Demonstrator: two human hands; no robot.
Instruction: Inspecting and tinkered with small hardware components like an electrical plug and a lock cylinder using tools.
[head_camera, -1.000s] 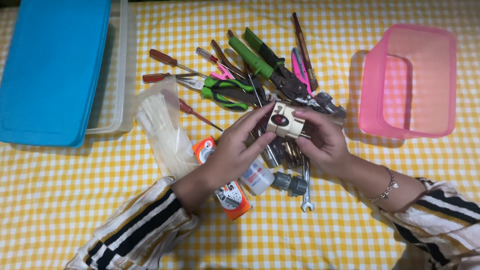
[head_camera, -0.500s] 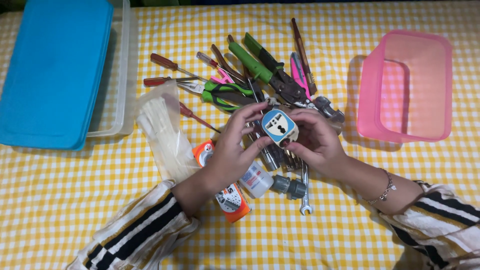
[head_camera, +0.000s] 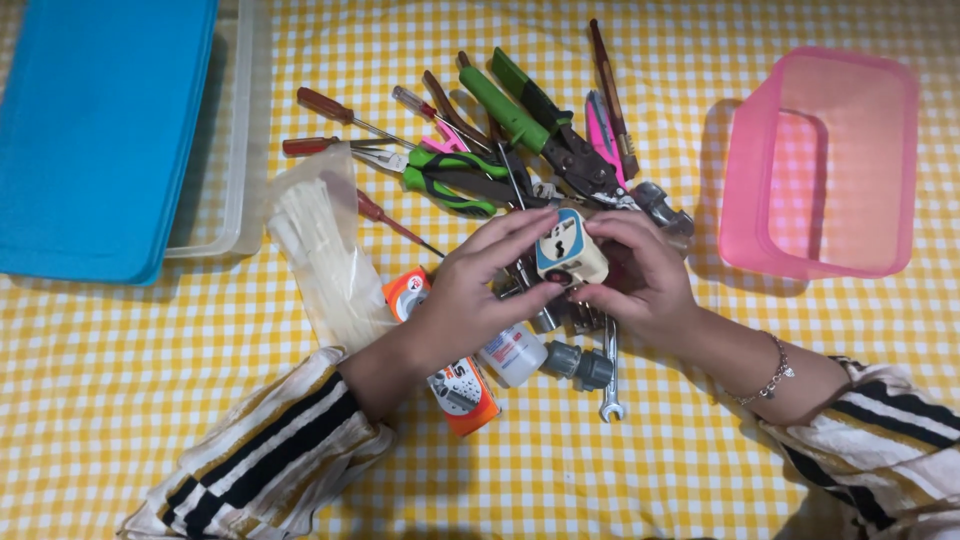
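Right now two hands hold one small plug adapter (head_camera: 566, 250) up over the middle of the tool pile. It is cream with a blue face that has dark holes. The left hand (head_camera: 478, 290) pinches its left side with thumb and fingers, and the right hand (head_camera: 640, 278) pinches its right side the same way. Behind it lie three screwdrivers with dark red handles (head_camera: 330, 106), one pair of green pliers (head_camera: 450, 180), and one big cutter with green handles (head_camera: 520, 110). One pink cutter (head_camera: 600, 125) lies there too. Under the hands sit one orange box (head_camera: 455, 385), one small white bottle (head_camera: 512, 355) and one silver wrench (head_camera: 611, 385); there may be more small metal bits, but the hands hide them. One clear bag of white ties (head_camera: 325, 250) lies to the left. One pink tub (head_camera: 825, 160) stands on the right, and one clear tub with a blue lid (head_camera: 95, 130) on the left, all on a yellow checked cloth (head_camera: 650, 470).
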